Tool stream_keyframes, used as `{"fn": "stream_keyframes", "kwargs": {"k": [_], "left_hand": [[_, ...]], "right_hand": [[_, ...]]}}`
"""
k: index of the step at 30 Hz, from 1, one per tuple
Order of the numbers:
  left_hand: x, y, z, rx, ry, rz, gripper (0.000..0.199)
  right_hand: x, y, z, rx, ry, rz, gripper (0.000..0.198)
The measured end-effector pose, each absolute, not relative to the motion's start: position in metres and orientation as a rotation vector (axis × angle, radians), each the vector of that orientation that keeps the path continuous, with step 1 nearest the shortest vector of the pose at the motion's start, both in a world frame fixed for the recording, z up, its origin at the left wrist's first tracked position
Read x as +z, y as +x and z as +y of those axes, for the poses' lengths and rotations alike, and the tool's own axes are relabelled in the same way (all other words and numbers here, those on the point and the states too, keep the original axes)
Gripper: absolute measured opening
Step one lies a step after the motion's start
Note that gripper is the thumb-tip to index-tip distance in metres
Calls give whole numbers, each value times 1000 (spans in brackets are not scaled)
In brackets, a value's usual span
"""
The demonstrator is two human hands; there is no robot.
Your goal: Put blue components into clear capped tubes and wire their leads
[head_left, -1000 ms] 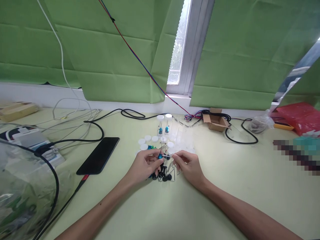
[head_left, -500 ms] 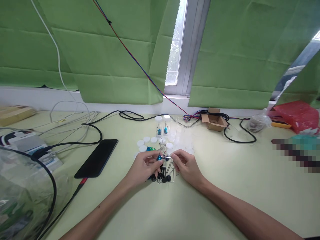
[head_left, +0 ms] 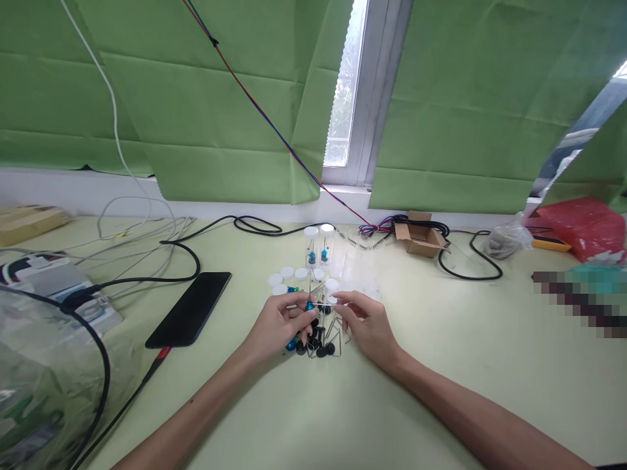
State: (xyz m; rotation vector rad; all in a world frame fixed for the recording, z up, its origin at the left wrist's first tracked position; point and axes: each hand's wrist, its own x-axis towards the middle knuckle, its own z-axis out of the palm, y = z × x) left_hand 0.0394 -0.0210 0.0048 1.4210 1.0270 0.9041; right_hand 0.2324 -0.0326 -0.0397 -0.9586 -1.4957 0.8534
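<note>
My left hand pinches a small shiny blue piece between thumb and fingers. A thin bent wire rises from the top of this piece. My right hand is closed at the fingertips on a thin metal rod, which reaches left to the blue piece. Whether the rod enters the piece or only touches it, I cannot tell. Below and between the hands lie black round-headed parts and several bent metal wires. More small blue and green pieces sit partly hidden behind my left hand.
Two clear white-capped vials holding blue pieces stand beyond my hands. Several loose white caps lie nearby. A black phone with a cable rests at left. A small cardboard box and black cable lie back right.
My left hand has shifted slightly left and away from me with the blue piece. The right hand and its rod have moved slightly left too.
</note>
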Motion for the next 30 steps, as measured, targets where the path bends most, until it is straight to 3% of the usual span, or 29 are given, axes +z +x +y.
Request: {"fn": "stream_keyframes", "kwargs": {"k": [30], "left_hand": [[9,44,-26,910,1483,1086,33]], "right_hand": [[-31,231,-36,904,-1059,-1580,40]]}}
